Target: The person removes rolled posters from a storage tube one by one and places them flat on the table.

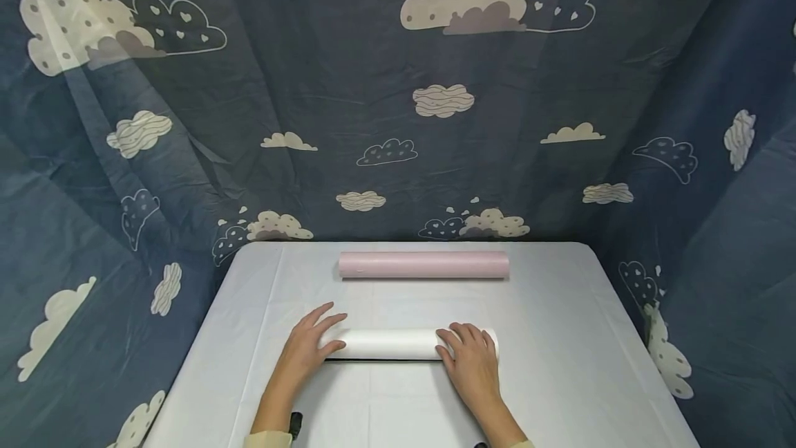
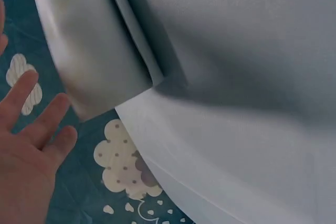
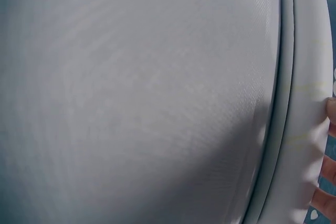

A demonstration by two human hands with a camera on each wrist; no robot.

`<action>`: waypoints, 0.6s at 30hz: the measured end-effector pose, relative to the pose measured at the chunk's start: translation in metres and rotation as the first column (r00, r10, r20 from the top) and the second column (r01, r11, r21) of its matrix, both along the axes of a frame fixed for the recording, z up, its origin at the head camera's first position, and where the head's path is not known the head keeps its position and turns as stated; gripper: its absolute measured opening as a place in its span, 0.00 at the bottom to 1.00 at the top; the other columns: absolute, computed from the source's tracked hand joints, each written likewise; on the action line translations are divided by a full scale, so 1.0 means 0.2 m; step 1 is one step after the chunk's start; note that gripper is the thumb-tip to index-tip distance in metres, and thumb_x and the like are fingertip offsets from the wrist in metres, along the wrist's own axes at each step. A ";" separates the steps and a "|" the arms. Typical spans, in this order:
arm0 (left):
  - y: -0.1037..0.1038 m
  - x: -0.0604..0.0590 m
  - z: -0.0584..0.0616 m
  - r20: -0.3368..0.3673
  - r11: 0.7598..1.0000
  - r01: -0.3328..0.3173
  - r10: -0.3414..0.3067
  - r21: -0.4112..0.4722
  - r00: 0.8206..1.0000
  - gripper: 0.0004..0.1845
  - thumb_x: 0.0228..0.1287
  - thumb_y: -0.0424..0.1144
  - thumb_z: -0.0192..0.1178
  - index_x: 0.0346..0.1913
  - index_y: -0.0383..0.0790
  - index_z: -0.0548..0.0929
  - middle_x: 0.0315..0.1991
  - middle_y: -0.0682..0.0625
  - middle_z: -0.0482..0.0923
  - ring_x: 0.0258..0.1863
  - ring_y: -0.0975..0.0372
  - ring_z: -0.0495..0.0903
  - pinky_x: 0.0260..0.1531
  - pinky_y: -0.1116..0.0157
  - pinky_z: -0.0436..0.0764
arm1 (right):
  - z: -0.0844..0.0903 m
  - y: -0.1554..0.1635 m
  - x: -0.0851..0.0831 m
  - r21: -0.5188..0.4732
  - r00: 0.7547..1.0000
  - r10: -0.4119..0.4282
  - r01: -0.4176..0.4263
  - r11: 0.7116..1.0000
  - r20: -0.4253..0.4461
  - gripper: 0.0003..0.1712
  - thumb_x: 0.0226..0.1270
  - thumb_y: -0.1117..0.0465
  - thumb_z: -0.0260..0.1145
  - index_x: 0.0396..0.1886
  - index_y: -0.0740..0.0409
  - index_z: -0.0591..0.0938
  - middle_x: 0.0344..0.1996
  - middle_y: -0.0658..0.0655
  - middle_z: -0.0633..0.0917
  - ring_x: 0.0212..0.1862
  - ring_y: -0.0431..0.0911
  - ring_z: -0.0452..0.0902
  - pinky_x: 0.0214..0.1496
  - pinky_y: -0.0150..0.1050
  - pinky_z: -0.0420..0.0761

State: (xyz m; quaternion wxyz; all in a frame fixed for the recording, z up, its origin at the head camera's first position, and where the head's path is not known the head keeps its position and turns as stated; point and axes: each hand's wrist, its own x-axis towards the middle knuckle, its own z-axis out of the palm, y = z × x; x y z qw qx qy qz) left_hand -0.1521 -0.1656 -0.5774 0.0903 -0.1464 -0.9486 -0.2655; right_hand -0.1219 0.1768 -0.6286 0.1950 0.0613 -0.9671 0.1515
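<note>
White roll point(image 1: 388, 343) pressed under left hand point(image 1: 309, 349) and right hand point(image 1: 470, 360), fingers spread flat; sheet seemingly mostly rolled. Pink roll point(image 1: 423, 265) laid beyond on table point(image 1: 560, 337).

Makeshift recording booth, blue cloud-print sheet point(image 1: 348, 88) hung as backdrop on three sides, white-covered table point(image 1: 560, 337), two rolls point(image 1: 423, 265) laid out
</note>
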 end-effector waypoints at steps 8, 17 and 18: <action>0.03 -0.02 -0.02 0.238 0.999 0.009 0.004 -0.052 0.971 0.25 0.63 0.45 0.74 0.64 0.53 0.87 0.65 0.49 0.86 0.65 0.49 0.84 0.67 0.44 0.81 | 0.01 0.01 0.00 0.017 0.999 0.025 -0.025 1.000 -0.020 0.18 0.64 0.48 0.79 0.52 0.42 0.90 0.54 0.54 0.89 0.62 0.56 0.82 0.68 0.69 0.77; 0.04 -0.03 0.04 0.305 0.987 0.044 0.006 -0.157 0.952 0.26 0.57 0.46 0.78 0.61 0.52 0.89 0.55 0.50 0.91 0.56 0.51 0.89 0.58 0.47 0.87 | 0.03 0.05 -0.09 0.083 0.990 0.130 -0.125 0.989 -0.054 0.17 0.66 0.49 0.78 0.53 0.43 0.89 0.55 0.54 0.88 0.62 0.57 0.81 0.69 0.68 0.77; 0.03 -0.03 0.05 0.317 0.983 0.062 -0.004 -0.173 0.948 0.27 0.57 0.46 0.79 0.61 0.53 0.89 0.53 0.50 0.92 0.55 0.51 0.90 0.55 0.48 0.87 | 0.03 0.05 -0.10 0.087 0.988 0.144 -0.139 0.986 -0.051 0.17 0.67 0.49 0.77 0.54 0.42 0.89 0.55 0.54 0.88 0.62 0.57 0.81 0.70 0.68 0.77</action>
